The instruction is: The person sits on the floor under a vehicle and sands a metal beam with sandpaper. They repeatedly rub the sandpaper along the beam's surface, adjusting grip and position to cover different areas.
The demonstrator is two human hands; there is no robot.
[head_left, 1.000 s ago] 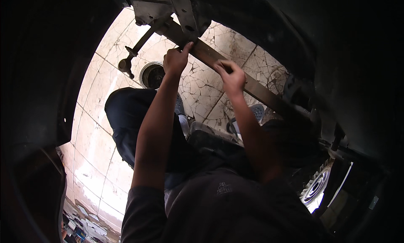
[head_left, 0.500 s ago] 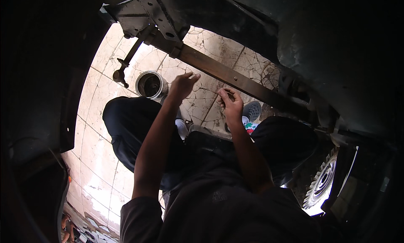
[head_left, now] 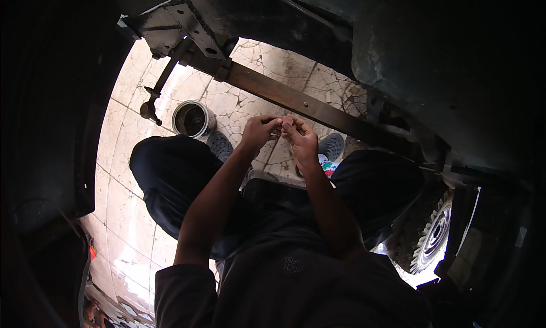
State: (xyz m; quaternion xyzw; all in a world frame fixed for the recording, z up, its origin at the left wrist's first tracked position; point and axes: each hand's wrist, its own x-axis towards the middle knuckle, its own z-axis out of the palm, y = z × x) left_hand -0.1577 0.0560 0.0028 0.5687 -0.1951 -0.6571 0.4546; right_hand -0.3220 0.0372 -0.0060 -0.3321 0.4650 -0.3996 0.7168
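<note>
In the head view, the person's two hands meet in front of the body, between the knees and just on the near side of a long flat metal bar (head_left: 273,88). The right hand (head_left: 301,139) pinches a small reddish-brown piece (head_left: 288,121) between thumb and fingers. The left hand (head_left: 263,132) has its fingers curled, their tips at the piece's left edge; whether they grip it too, I cannot tell. The bar slants down to the right from a holed metal bracket (head_left: 197,27), and a thin rod (head_left: 165,78) with a knobbed end hangs near that bracket. Left of the hands, an open round can (head_left: 211,122) with a dark inside stands on the cracked tile floor (head_left: 122,183), just beside a grey shoe (head_left: 219,145). At the lower right is a wheel (head_left: 437,232) with a chunky, toothed edge
</note>
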